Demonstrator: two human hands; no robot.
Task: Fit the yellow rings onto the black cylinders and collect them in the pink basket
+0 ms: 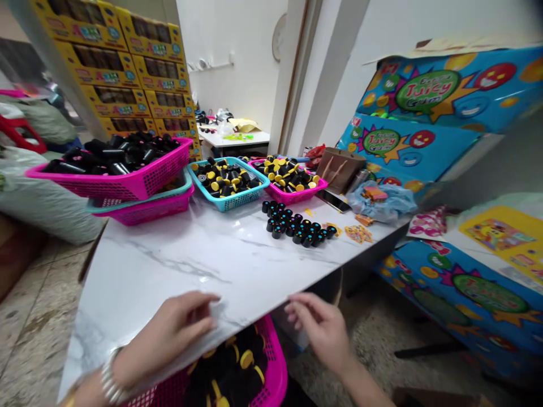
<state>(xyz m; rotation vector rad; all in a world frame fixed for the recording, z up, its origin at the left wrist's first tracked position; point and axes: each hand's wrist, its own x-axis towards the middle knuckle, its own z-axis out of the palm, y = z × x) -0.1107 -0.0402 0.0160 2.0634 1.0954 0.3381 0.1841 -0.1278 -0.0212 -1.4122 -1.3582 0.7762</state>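
Note:
My left hand (169,333) rests on the near edge of a white marble table (178,265), fingers loosely curled with nothing in them that I can see. My right hand (320,325) hovers just off the table edge, fingers apart and bent, holding nothing. Below both hands a pink basket (275,373) holds black tubes with yellow caps. A cluster of small black tubes (297,225) stands mid-table.
At the table's back stand a pink basket of black tubes (127,181) stacked on other baskets, a teal basket (231,198) and a pink basket (292,195) of yellow-capped tubes. Blue "Juicy Gum" cartons (445,90) fill the right; yellow boxes (127,68) are stacked at the back left.

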